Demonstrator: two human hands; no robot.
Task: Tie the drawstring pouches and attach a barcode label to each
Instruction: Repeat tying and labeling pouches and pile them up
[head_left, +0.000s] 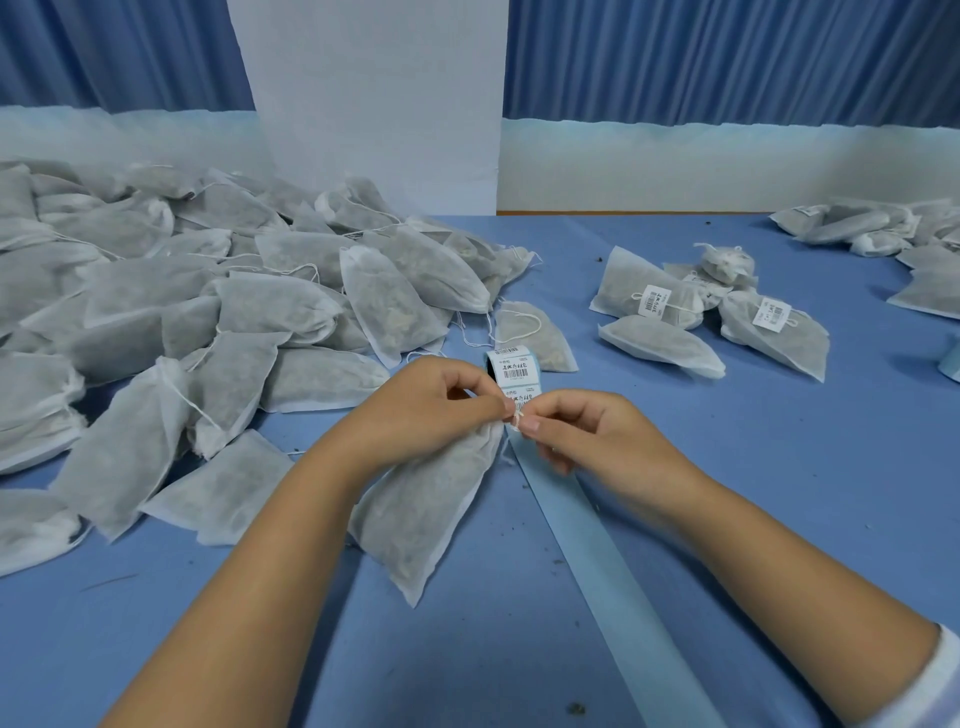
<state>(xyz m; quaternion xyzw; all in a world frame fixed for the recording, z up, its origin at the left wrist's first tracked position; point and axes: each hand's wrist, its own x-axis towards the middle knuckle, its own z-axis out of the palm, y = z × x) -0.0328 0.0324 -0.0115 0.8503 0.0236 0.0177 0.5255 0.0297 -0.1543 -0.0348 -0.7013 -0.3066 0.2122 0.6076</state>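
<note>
A filled white mesh pouch (426, 514) lies on the blue table (779, 519) in front of me, its gathered mouth pointing away. My left hand (431, 410) and my right hand (576, 431) both pinch its white drawstring (516, 422) at the mouth, fingertips almost touching. Just behind my hands stands a roll of barcode labels (511, 369), and its pale blue backing strip (613, 571) trails toward me under my right hand.
A large heap of unlabelled pouches (182, 312) fills the left side. Several labelled pouches (696, 317) lie at the right, with more (872, 228) at the far right. A single pouch (535, 332) rests behind the roll. A white panel (379, 104) stands at the table's back.
</note>
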